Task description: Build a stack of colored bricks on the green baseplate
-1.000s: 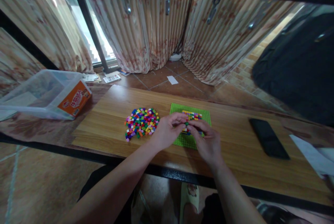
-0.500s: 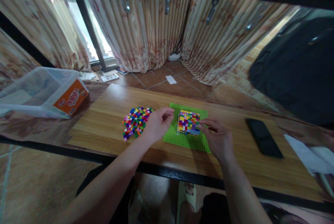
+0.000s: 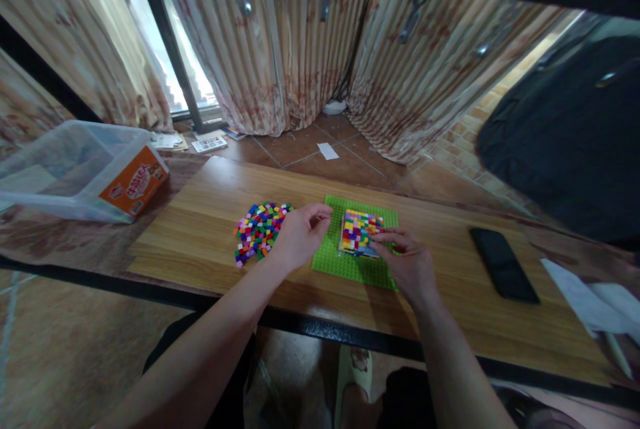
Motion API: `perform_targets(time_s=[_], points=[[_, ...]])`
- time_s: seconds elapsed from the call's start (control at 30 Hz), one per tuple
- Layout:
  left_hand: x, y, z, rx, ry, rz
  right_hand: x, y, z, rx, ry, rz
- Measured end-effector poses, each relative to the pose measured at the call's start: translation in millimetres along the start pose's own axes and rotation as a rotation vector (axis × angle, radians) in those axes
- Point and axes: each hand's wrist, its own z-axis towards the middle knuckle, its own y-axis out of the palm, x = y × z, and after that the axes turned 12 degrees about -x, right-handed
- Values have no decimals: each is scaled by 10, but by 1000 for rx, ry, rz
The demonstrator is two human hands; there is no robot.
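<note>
A green baseplate (image 3: pixel 334 261) lies on the wooden board, and a many-coloured block of small bricks (image 3: pixel 361 230) stands on it. My right hand (image 3: pixel 407 266) is at the block's near right corner, fingertips pinched against its lower edge. My left hand (image 3: pixel 300 236) hovers left of the baseplate, fingers curled in a pinch; what they hold, if anything, is hidden. Just left of that hand lies a pile of loose coloured bricks (image 3: pixel 255 230), partly covered by it.
A clear plastic tub (image 3: pixel 70 172) with an orange label lies on its side at the far left. A black phone (image 3: pixel 504 272) lies on the board at the right, with white paper (image 3: pixel 585 299) beyond it. Curtains hang behind; a dark bag is at the upper right.
Both hands were together over the block one second ago. They have parted: the left drew back toward the loose pile, the right settled at the block's right corner.
</note>
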Motion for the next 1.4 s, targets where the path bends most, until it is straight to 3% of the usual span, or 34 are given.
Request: perform_targets(time_s=[0.27, 0.43, 0.77, 0.97, 1.1, 1.2, 1.4], points=[[-40, 19, -4, 2, 10, 4, -32, 63, 34, -1, 202, 461], [-43, 13, -5, -5, 8, 0, -83, 84, 31, 14, 267, 601], [16, -18, -13, -15, -4, 38, -103, 103, 32, -11, 269, 675], [-33, -260, -29, -102, -58, 133, -101, 51, 19, -28, 250, 640], [-61, -479, -52, -183, -157, 255, -106, 1, 39, 110, 199, 639], [-54, -567, -70, -206, -158, 346, -114, 23, 56, 180, 192, 639], [-71, -468, -93, -279, -120, 591, -121, 99, 60, 168, 221, 660]])
